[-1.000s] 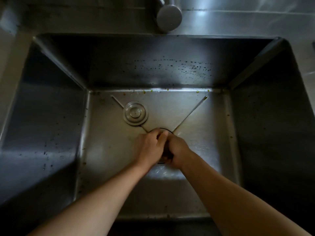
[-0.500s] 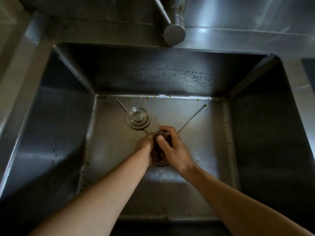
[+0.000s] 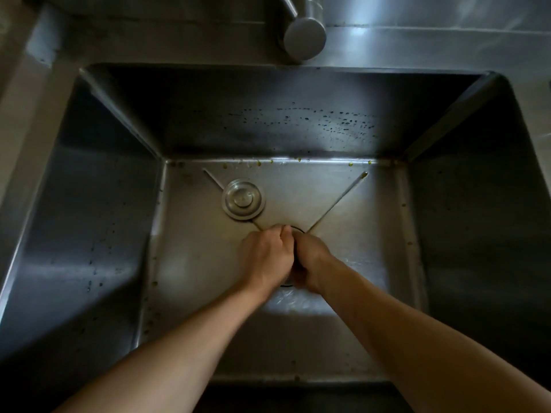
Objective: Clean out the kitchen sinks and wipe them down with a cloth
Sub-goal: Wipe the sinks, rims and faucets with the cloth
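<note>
Steel sink, round drain stopper on its floor, food specks

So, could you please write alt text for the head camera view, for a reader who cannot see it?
Seen from above, a person's left hand and right hand meet, fingers curled, over the drain in a steel sink. A round metal stopper lies beside them on the sink floor, brownish specks dot the walls, and a faucet sits above.

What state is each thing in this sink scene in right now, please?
Sink: dirty, with specks on its walls and floor.
Drain plug: out of the drain, lying on the sink floor.
Drain: mostly covered by both hands.
Left hand: fingers curled at the drain; contents hidden.
Right hand: fingers curled at the drain; contents hidden.
Faucet: no water running.
</note>
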`<state>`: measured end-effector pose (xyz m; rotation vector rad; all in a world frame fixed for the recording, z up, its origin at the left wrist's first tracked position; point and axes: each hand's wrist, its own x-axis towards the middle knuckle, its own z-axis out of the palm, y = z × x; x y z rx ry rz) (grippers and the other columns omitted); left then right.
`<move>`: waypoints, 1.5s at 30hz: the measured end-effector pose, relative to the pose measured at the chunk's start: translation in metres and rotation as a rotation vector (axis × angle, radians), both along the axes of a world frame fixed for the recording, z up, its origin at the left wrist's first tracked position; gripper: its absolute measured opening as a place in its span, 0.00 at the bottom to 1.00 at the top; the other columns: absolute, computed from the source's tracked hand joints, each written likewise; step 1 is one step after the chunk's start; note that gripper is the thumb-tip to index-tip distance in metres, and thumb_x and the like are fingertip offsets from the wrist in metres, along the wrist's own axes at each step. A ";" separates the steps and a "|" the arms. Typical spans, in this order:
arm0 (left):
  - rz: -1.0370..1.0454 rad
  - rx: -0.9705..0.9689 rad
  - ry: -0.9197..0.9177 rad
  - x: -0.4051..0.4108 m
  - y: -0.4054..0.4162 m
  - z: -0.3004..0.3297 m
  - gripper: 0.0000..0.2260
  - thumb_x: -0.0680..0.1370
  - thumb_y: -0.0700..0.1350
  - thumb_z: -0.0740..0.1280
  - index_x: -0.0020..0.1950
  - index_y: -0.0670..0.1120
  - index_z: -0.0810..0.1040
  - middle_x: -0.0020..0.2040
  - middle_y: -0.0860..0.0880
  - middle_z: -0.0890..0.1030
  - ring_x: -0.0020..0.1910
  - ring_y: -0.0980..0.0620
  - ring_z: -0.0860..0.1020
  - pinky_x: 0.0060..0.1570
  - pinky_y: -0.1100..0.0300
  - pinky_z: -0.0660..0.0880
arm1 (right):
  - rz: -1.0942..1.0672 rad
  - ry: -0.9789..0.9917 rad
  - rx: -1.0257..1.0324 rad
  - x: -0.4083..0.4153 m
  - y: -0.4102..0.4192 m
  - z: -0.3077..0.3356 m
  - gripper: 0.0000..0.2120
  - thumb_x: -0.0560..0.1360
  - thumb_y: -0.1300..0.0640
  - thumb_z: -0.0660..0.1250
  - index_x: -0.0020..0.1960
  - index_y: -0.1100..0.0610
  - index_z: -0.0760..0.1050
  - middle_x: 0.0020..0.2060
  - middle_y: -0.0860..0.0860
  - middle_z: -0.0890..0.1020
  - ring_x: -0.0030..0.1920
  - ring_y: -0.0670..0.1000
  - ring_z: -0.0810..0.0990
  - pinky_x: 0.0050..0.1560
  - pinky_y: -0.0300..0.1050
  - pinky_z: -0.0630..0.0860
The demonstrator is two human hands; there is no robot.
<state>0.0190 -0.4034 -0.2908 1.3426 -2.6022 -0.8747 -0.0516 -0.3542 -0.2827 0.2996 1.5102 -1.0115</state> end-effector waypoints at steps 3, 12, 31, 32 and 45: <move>-0.123 -0.123 0.060 0.002 -0.006 0.001 0.20 0.79 0.51 0.52 0.41 0.42 0.80 0.40 0.39 0.82 0.41 0.35 0.78 0.38 0.53 0.68 | 0.103 -0.067 0.058 -0.003 -0.001 0.005 0.18 0.79 0.55 0.56 0.31 0.58 0.69 0.15 0.50 0.71 0.13 0.47 0.69 0.16 0.30 0.62; -0.325 -0.240 0.220 -0.008 -0.015 0.000 0.20 0.76 0.49 0.53 0.29 0.43 0.75 0.24 0.43 0.77 0.23 0.40 0.75 0.23 0.60 0.66 | 0.089 -0.231 0.123 -0.020 0.001 0.001 0.28 0.79 0.55 0.53 0.21 0.58 0.65 0.15 0.51 0.66 0.12 0.47 0.64 0.15 0.31 0.62; -0.457 -0.237 0.309 -0.010 -0.023 0.002 0.19 0.76 0.47 0.56 0.27 0.43 0.73 0.22 0.45 0.75 0.21 0.43 0.74 0.21 0.61 0.64 | 0.035 -0.295 0.093 -0.016 0.000 -0.005 0.29 0.78 0.51 0.53 0.19 0.56 0.61 0.16 0.49 0.62 0.13 0.46 0.59 0.17 0.28 0.57; -0.455 -0.241 0.311 -0.010 -0.023 0.002 0.19 0.76 0.47 0.56 0.27 0.43 0.73 0.22 0.45 0.75 0.21 0.43 0.74 0.21 0.60 0.65 | 0.032 -0.295 0.094 -0.015 0.000 -0.004 0.27 0.78 0.51 0.53 0.21 0.56 0.61 0.16 0.50 0.62 0.13 0.46 0.59 0.17 0.29 0.58; 0.416 0.592 -0.002 0.014 -0.032 0.015 0.16 0.82 0.48 0.54 0.48 0.42 0.78 0.54 0.34 0.79 0.52 0.34 0.78 0.45 0.48 0.73 | -0.096 -0.020 -0.107 -0.016 0.001 0.048 0.18 0.82 0.50 0.52 0.39 0.53 0.74 0.33 0.52 0.80 0.33 0.48 0.78 0.32 0.39 0.75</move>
